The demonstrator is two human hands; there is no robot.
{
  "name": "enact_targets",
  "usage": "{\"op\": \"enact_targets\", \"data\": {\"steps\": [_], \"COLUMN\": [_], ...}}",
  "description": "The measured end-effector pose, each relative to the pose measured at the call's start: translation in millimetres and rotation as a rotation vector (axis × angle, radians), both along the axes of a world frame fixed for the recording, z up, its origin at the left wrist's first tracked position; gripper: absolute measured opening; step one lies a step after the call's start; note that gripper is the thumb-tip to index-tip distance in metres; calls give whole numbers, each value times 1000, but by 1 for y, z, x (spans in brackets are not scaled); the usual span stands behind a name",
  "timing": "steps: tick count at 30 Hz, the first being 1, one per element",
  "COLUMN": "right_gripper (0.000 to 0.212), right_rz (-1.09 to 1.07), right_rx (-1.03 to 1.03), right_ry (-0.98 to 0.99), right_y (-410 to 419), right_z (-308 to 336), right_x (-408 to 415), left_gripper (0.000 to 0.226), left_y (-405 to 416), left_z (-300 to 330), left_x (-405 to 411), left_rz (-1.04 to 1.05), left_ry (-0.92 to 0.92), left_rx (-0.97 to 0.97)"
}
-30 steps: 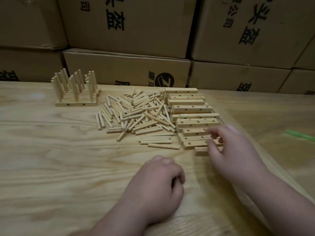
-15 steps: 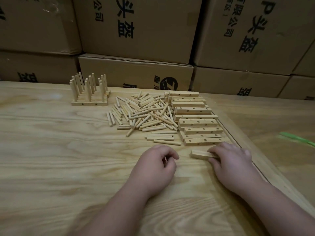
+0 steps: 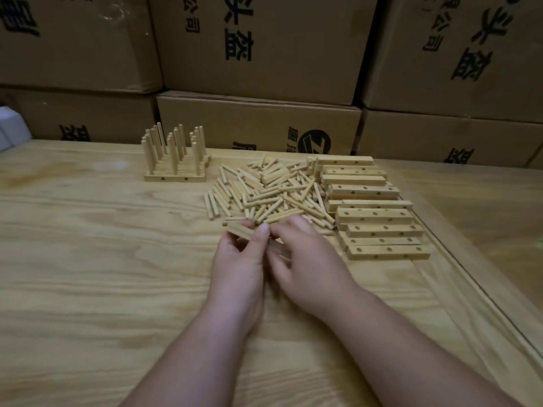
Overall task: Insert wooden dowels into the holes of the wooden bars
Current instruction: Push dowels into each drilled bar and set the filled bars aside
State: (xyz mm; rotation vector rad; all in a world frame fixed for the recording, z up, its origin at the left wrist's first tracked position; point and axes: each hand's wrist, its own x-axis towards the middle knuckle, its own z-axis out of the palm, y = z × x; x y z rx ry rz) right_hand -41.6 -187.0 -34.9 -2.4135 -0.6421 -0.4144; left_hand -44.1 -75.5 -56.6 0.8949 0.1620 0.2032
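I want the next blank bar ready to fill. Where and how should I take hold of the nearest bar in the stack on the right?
Probably grip the nearest bar across its two long sides near the middle, coming from above with the right hand. It lies flat at the stack's front edge, its near long side open to the table, so fingers can pinch it without disturbing the others.

Stacked cardboard boxes fill the back wall, printed with black Chinese characters; 1 lower box shows a round black logo. A pale wooden table stretches below. A white object sits at far left.
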Motion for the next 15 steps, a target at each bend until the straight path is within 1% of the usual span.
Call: {"op": "enact_targets", "data": {"steps": [2, 4, 7, 9, 10, 12, 15], "right_gripper": [30, 31, 18, 11, 12, 16, 20], "right_rz": [49, 34, -48, -87, -104, -137, -197], "right_rx": [58, 125, 242, 297, 322, 351, 336], "right_ry": [18, 23, 69, 66, 49, 15, 36], "right_y": [-6, -19, -32, -30, -28, -25, -25], "right_z": [-6, -10, -17, -20, -21, -21, -23], "right_x": [0, 1, 4, 9, 12, 16, 21], "left_gripper": [24, 34, 50, 56, 53, 42, 26], "left_y": [4, 10, 22, 28, 30, 32, 32], "left_z": [1, 5, 10, 10, 9, 8, 7], "left_x": [3, 7, 16, 19, 20, 21, 20], "left_rz": [-59, -80, -40, -16, -9, -8, -1], "left_ry": [0, -12, -23, -8, -2, 1, 29], "left_rx": [-42, -61, -70, -92, -98, -92, -39]}}
